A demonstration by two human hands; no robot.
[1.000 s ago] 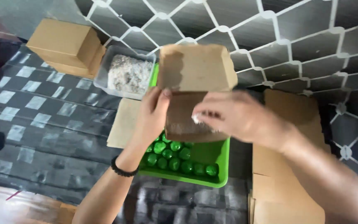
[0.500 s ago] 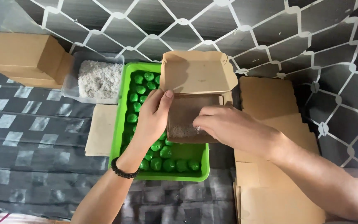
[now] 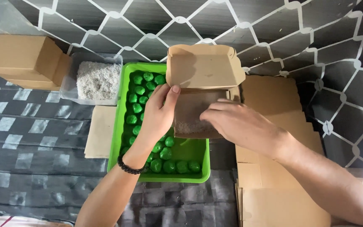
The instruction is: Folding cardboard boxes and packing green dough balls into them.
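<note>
Cardboard box (image 3: 198, 113), lid up, is gripped by left hand (image 3: 158, 115) and right hand (image 3: 236, 124) above green tray (image 3: 120, 130).

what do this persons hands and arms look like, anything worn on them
Both arms are bare up to the edge of the picture, with no sleeves showing. The left hand has a black beaded bracelet around its wrist and a short, unpainted thumbnail. The right hand wears nothing: no glove, ring, watch or band shows on it or on its forearm.
</note>
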